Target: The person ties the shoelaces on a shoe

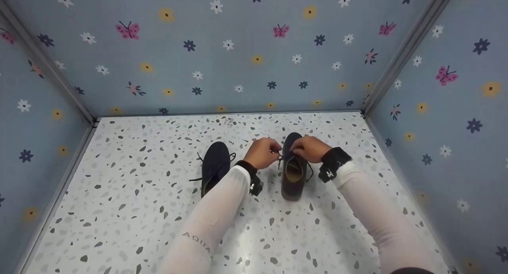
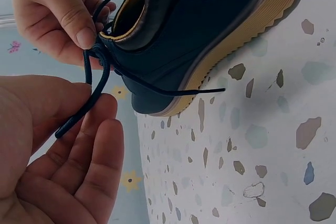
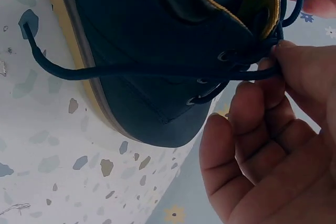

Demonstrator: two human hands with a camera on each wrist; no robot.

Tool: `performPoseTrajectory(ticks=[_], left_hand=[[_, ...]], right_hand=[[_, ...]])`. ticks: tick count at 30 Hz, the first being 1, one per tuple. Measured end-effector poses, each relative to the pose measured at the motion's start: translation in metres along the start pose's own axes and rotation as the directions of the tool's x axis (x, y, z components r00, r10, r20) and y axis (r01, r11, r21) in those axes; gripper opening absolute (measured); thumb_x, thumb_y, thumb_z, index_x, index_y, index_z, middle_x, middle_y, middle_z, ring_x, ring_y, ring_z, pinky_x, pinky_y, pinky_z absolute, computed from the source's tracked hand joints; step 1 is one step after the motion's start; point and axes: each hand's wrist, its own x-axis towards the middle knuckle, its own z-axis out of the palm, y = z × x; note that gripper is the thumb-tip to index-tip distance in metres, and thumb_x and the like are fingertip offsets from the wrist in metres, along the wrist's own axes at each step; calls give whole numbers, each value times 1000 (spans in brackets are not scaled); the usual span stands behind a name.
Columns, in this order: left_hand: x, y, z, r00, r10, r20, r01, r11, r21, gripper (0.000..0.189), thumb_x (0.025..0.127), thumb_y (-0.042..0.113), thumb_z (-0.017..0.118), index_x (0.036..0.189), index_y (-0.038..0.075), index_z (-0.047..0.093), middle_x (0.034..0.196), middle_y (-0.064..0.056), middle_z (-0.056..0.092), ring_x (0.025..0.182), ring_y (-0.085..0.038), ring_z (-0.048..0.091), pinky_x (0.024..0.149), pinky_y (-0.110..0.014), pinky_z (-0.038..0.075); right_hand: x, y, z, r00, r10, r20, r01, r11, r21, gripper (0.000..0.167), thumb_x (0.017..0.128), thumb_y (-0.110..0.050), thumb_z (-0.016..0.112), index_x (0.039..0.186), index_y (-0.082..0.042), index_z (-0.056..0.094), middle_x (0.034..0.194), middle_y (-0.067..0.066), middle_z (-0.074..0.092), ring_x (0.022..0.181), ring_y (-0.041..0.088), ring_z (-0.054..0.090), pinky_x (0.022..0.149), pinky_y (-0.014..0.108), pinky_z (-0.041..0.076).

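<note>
A dark navy lace-up shoe with a yellow lining and a ridged tan sole stands on the floor between both hands. My left hand pinches a loop of its dark shoelace between thumb and fingers, just off the shoe's front. On the other side, my right hand pinches the shoelace close to the knot at the top of the eyelets. One loose lace end hangs down each side of the shoe. The matching shoe stands to the left, partly hidden by my left forearm.
Speckled white flooring lies under the shoes. A blue panel with flowers and butterflies rises behind them, and similar panels close in the left and right sides.
</note>
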Motion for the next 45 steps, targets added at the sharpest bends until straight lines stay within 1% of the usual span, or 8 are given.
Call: performPoseTrajectory(ticks=[4,8,12,18,26,33,36,45], left_hand=[[0,0,0,1000,-8,-2,8,1000,0,22,93,7,69,113,8,79,105,-7,79,98,-21,72,91,-38,58],[0,0,0,1000,-10,-11,10,1000,0,22,92,6,70,112,8,79,104,-7,79,97,-20,71,90,-37,58],[0,0,0,1000,-9,-16,9,1000,-8,22,91,6,70,111,8,79,102,-7,79,95,-20,71,89,-37,58],[-2,1,-1,1000,6,-29,-6,1000,-5,22,91,4,69,111,6,79,102,-9,79,95,-22,71,90,-39,58],[0,-1,2,1000,6,-26,-6,1000,-10,22,91,4,68,111,5,79,102,-9,79,95,-22,71,89,-38,58],[0,-4,3,999,17,-35,-17,1000,6,20,92,4,68,109,6,79,103,-8,79,96,-21,72,90,-38,58],[0,-4,3,999,7,-33,-7,1000,1,21,92,4,68,109,6,79,102,-8,79,95,-21,71,89,-38,58],[0,-3,1,999,-15,-46,15,1000,0,20,93,4,68,110,7,79,104,-8,79,97,-21,72,90,-38,59]], right_hand=[[2,1,-1,1000,4,11,-4,1000,0,19,102,-11,63,111,0,75,109,17,76,102,30,71,94,46,57],[4,2,-5,997,31,64,-32,999,13,18,101,-12,65,108,1,76,105,16,77,95,26,70,90,43,57],[7,5,-8,992,49,113,-51,999,14,17,101,-13,65,102,-1,77,94,10,75,82,17,65,78,32,54],[9,11,-7,993,65,97,-72,995,69,20,103,-15,60,97,-3,76,85,5,69,70,11,59,67,25,47],[9,6,-1,999,54,-6,-54,995,79,14,103,-14,62,96,-4,70,92,7,69,87,20,64,83,35,52],[9,3,-4,997,-30,69,28,999,37,25,106,-9,58,123,-5,76,125,15,76,118,32,70,103,49,55],[9,3,-4,996,-43,81,41,999,19,24,105,-10,59,121,-7,77,122,13,77,115,30,71,101,48,56],[7,5,-3,998,11,56,-13,999,35,10,102,-13,65,102,-7,73,99,8,73,91,20,67,86,41,56]])
